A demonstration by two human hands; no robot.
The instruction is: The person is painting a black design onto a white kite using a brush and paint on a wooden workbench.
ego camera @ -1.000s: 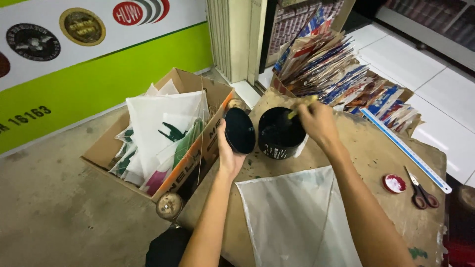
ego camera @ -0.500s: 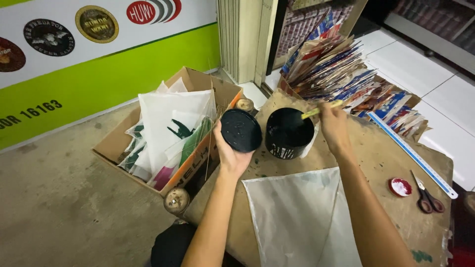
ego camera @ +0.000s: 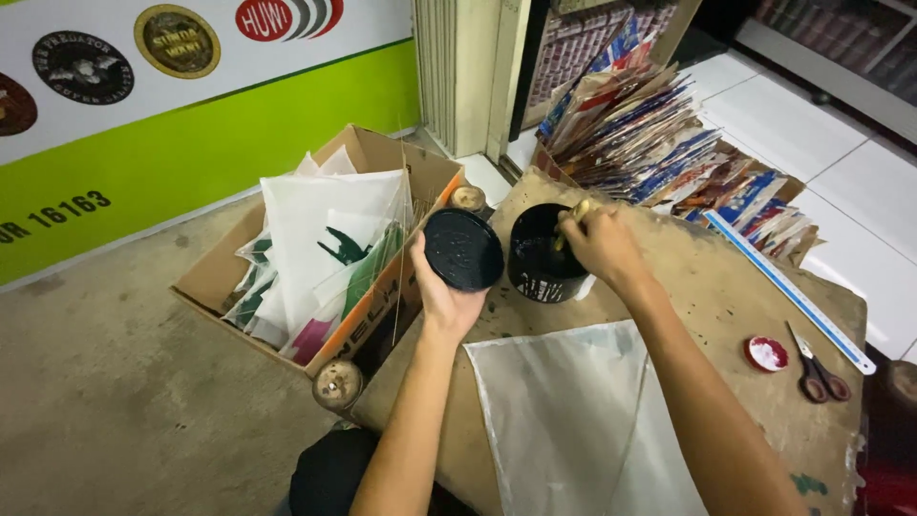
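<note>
a round black lid (ego camera: pixel 463 249) is gripped in the left hand (ego camera: pixel 441 291), tilted up with its inner face toward the camera, just beside a black paint can (ego camera: pixel 541 260) standing upright on the brown table (ego camera: pixel 726 287). a brush handle (ego camera: pixel 567 222) is clasped in the closed right hand (ego camera: pixel 602 245); its long axis slants down-left into the can.

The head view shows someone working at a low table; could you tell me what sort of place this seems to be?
Probably a small kite-making workshop or stall. A white paper kite sail lies on the worn brown worktable, a cardboard box of finished printed kites stands beside it, and the right hand dips a brush into a black paint can.
</note>
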